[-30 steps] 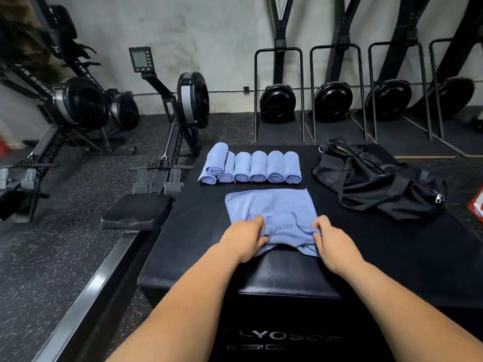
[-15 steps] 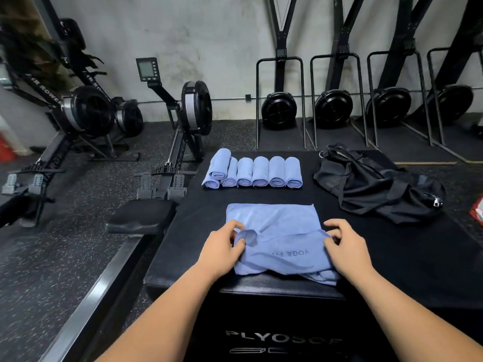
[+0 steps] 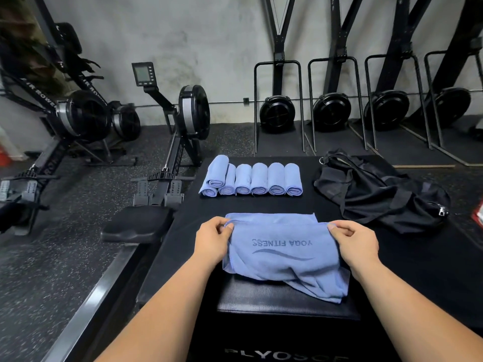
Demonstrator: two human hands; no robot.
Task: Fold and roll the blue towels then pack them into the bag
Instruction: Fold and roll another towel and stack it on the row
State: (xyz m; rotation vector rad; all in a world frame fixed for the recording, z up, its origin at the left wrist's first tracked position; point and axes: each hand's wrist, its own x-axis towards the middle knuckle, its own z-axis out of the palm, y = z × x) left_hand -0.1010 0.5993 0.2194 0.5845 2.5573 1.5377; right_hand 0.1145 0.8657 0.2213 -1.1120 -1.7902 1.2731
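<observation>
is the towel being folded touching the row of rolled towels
Apart. The head view shows a strip of bare black box top between the far edge of the towel being folded and the rolled towels.

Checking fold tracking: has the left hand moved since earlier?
Yes. The left hand went leftward: from below the middle of the rolled towels to below their left end.

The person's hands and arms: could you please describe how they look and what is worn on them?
The left hand and right hand are bare: no gloves, rings, watch or wristband visible. Both arms are uncovered to the frame's lower edge, so no sleeves show. Visible nails look short and unpainted.
</observation>
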